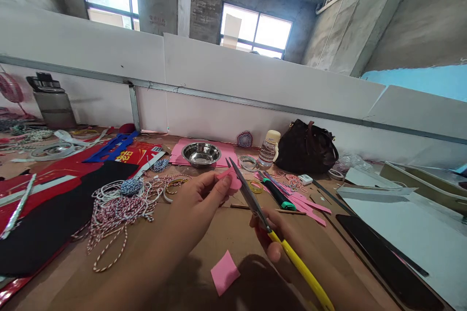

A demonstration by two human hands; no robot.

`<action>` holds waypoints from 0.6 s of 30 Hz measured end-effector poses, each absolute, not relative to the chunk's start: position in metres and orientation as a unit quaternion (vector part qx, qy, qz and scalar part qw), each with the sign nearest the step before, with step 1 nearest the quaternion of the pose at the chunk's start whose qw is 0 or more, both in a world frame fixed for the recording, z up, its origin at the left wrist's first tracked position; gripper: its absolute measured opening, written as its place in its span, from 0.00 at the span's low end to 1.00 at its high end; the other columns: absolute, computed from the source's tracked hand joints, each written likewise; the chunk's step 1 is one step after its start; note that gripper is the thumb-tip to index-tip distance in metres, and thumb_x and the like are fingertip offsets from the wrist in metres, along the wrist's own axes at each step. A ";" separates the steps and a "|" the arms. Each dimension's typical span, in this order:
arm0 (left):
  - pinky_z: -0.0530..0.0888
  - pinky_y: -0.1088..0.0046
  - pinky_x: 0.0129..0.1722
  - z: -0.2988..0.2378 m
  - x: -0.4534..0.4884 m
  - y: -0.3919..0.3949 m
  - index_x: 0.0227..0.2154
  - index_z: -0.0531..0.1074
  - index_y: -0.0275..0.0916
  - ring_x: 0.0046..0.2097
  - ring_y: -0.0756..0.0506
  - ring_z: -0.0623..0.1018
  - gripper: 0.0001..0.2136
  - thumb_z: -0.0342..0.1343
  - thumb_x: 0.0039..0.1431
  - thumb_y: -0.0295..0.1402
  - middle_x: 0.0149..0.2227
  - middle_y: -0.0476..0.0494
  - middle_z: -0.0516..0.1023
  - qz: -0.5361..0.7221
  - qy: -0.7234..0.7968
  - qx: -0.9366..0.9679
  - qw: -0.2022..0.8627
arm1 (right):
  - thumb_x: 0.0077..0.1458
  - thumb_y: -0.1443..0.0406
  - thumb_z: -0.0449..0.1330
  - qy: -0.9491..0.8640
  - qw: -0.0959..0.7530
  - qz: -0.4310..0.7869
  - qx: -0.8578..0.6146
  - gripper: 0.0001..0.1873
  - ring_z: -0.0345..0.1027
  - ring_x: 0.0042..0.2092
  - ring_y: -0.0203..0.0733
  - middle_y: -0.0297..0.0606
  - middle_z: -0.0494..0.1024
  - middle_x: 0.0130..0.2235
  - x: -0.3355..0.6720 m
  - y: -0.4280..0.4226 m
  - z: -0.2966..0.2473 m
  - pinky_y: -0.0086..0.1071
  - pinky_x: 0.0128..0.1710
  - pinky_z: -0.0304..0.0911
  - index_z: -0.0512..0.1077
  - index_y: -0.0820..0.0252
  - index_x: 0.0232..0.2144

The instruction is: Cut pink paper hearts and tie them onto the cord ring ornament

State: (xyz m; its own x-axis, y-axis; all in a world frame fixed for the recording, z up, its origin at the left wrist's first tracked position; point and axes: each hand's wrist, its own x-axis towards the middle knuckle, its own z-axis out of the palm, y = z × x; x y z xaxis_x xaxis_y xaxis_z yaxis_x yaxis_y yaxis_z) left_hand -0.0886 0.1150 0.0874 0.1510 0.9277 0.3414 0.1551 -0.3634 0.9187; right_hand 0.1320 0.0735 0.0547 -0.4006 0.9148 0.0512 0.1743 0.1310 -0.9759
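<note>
Between thumb and fingers, my left hand [204,199] pinches a small piece of pink paper [233,182] with a rounded edge. My right hand [273,240] grips a pair of scissors [251,199] with yellow handles. Their blades point up and away, slightly parted at the tips, right beside the pink paper. Whether the blades touch it I cannot tell. Below both hands, a loose pink paper square [225,273] lies on the brown work surface [175,272].
A steel bowl [201,155] rests on pink sheets at the back. Tangled cord [120,209] lies left, pink strips and a green-black cutter [278,194] right. Behind stand a bottle [269,149] and a dark handbag [308,148]. A black phone-like slab [386,262] lies far right.
</note>
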 end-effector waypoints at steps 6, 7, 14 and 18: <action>0.68 0.70 0.32 0.090 -0.091 0.113 0.28 0.72 0.41 0.35 0.44 0.76 0.18 0.51 0.63 0.50 0.31 0.46 0.78 0.509 0.416 0.655 0.372 | 0.65 0.60 0.58 -0.664 0.366 0.506 -0.413 0.16 0.73 0.46 0.43 0.43 0.74 0.51 0.134 0.072 0.058 0.41 0.44 0.73 0.70 0.60 0.52; 0.68 0.70 0.32 0.091 -0.091 0.113 0.28 0.72 0.41 0.35 0.44 0.76 0.18 0.51 0.63 0.50 0.31 0.46 0.78 0.511 0.417 0.654 0.370 | 0.65 0.60 0.58 -0.664 0.366 0.504 -0.413 0.15 0.73 0.45 0.42 0.43 0.74 0.51 0.134 0.072 0.058 0.40 0.44 0.73 0.70 0.60 0.52; 0.71 0.69 0.35 0.090 -0.091 0.115 0.29 0.71 0.41 0.35 0.44 0.76 0.18 0.52 0.62 0.51 0.30 0.47 0.76 0.522 0.410 0.638 0.390 | 0.65 0.60 0.59 -0.668 0.365 0.500 -0.412 0.16 0.73 0.46 0.43 0.43 0.74 0.51 0.134 0.072 0.056 0.41 0.44 0.73 0.70 0.61 0.52; 0.72 0.69 0.35 0.091 -0.092 0.114 0.30 0.72 0.40 0.35 0.45 0.77 0.18 0.53 0.62 0.50 0.30 0.47 0.76 0.526 0.409 0.631 0.396 | 0.65 0.60 0.58 -0.670 0.362 0.499 -0.414 0.15 0.73 0.46 0.42 0.43 0.74 0.51 0.135 0.072 0.057 0.40 0.44 0.73 0.70 0.60 0.52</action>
